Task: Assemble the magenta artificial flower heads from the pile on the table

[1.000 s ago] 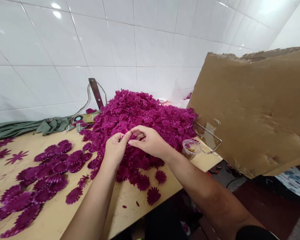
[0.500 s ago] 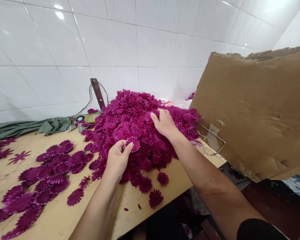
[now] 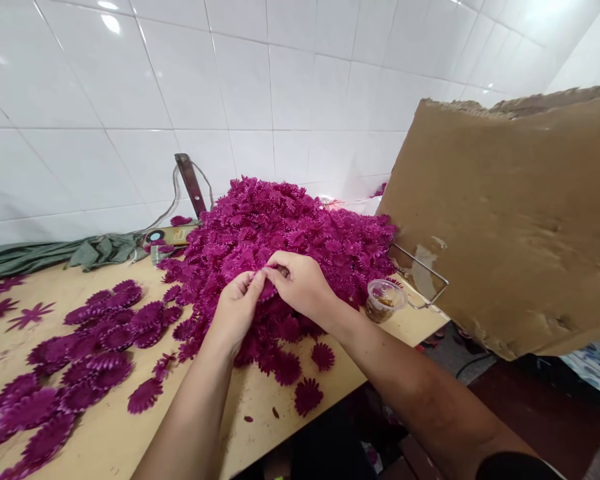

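Observation:
Both of my hands meet in front of a big heap of magenta artificial flower pieces (image 3: 280, 220) with toothed petals. In the pinch of my left hand (image 3: 237, 307) is one flower piece (image 3: 269, 291), mostly covered by fingers. My right hand (image 3: 300, 283) closes its thumb and forefinger at the same piece, touching the left fingertips. Whether the right fingers also hold a second piece is hidden.
Flat stacks of flower pieces (image 3: 100, 347) lie on the table (image 3: 180, 407) at left. A clear plastic cup (image 3: 383, 300) and a wire frame (image 3: 433, 287) stand near a large cardboard sheet (image 3: 510, 220). Green cloth (image 3: 100, 250) lies along the tiled wall.
My right hand has come back from the heap, down and to the left, to meet my left hand at the flower piece. The plastic cup now shows more fully.

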The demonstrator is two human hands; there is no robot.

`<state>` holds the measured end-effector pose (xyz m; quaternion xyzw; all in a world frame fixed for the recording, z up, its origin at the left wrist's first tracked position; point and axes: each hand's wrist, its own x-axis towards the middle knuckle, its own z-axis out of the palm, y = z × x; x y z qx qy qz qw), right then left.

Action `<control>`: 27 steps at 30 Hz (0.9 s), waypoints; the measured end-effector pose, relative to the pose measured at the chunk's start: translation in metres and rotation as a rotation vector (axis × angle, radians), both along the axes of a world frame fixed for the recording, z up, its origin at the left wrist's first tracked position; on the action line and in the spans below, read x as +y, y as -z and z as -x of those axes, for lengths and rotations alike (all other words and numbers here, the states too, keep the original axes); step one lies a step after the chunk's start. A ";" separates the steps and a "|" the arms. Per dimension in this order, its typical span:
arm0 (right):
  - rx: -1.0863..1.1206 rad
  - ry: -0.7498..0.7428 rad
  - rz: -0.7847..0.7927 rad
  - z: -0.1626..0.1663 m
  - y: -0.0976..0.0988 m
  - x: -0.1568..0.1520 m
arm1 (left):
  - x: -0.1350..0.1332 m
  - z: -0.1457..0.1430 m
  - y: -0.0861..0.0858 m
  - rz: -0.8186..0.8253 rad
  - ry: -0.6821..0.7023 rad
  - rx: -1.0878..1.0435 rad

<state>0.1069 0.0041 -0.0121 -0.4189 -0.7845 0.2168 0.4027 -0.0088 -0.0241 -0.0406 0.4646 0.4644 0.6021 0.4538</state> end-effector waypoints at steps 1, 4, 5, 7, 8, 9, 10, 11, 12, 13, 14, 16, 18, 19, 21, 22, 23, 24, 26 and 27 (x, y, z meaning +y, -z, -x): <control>0.008 0.031 -0.012 0.000 -0.002 0.003 | -0.002 0.000 0.000 -0.010 0.005 -0.011; 0.077 0.137 0.030 -0.007 -0.009 0.019 | -0.004 0.000 0.001 -0.018 -0.042 -0.088; 0.103 0.187 0.043 -0.011 -0.011 0.027 | -0.004 0.001 0.002 -0.010 -0.064 -0.116; 0.121 0.313 0.041 -0.020 -0.016 0.039 | -0.002 0.004 0.006 0.014 -0.095 -0.150; 0.109 0.366 0.025 -0.024 -0.017 0.042 | -0.001 0.005 0.008 0.032 -0.118 -0.164; 0.093 0.397 0.006 -0.026 -0.019 0.042 | 0.000 0.006 0.010 0.050 -0.144 -0.181; 0.073 0.396 -0.013 -0.028 -0.020 0.038 | 0.002 0.006 0.011 0.067 -0.166 -0.202; 0.050 0.352 -0.022 -0.027 -0.021 0.032 | 0.004 0.005 0.011 0.081 -0.178 -0.221; 0.029 0.270 -0.011 -0.025 -0.021 0.025 | 0.006 0.004 0.011 0.092 -0.173 -0.232; 0.007 0.154 0.016 -0.022 -0.020 0.016 | 0.007 0.003 0.010 0.096 -0.155 -0.234; -0.012 0.025 0.058 -0.017 -0.019 0.008 | 0.008 0.001 0.009 0.094 -0.127 -0.229; -0.019 -0.148 0.108 -0.008 -0.014 -0.004 | 0.008 -0.002 0.006 0.083 -0.092 -0.223; 0.009 -0.170 0.102 -0.001 -0.008 -0.007 | 0.005 -0.005 0.004 0.090 -0.072 -0.234; 0.032 -0.143 0.090 0.001 -0.005 -0.007 | 0.003 -0.006 0.004 0.097 -0.043 -0.234; 0.088 -0.077 0.090 0.004 0.000 -0.003 | -0.001 -0.007 0.004 0.083 0.029 -0.212; 0.115 -0.047 0.091 0.004 0.000 0.001 | -0.002 -0.008 0.005 0.058 0.053 -0.198; 0.138 -0.019 0.085 0.004 0.000 0.005 | -0.004 -0.010 0.006 0.025 0.059 -0.188; 0.155 0.016 0.072 0.003 -0.001 0.009 | -0.004 -0.011 0.007 -0.006 0.047 -0.180; 0.187 0.131 0.033 -0.002 -0.005 0.021 | -0.005 -0.013 0.008 -0.035 -0.001 -0.163; 0.193 0.204 0.010 -0.006 -0.008 0.028 | -0.005 -0.013 0.009 -0.035 -0.023 -0.148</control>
